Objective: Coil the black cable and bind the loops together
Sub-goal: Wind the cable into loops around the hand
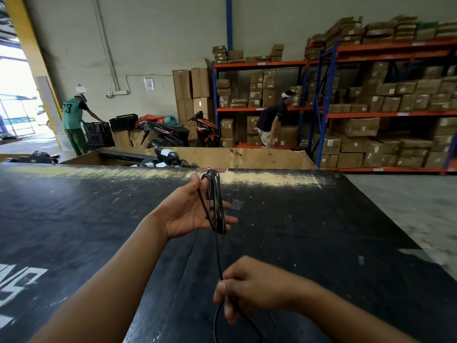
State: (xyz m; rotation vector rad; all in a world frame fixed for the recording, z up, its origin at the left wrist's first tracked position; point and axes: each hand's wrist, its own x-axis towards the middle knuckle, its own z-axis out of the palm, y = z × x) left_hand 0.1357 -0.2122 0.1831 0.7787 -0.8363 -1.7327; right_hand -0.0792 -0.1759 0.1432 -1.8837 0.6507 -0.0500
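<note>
Above table (74, 219), open left hand (188, 214) carries black cable (216, 201) loops; right hand (249, 285) pinches it.

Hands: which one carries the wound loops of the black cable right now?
The left hand, farther out and palm open, has the black cable loops hung around it. The right hand, nearer the camera, only pinches the loose strand.

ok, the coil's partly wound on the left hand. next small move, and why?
Probably wind one more loop: the right hand carries the slack up and over the left hand. That hand lies palm up, with several loops of the black cable hung on its fingers. A free strand runs down to the right hand's pinch, and more slack trails below. It looks too early to bind.
</note>
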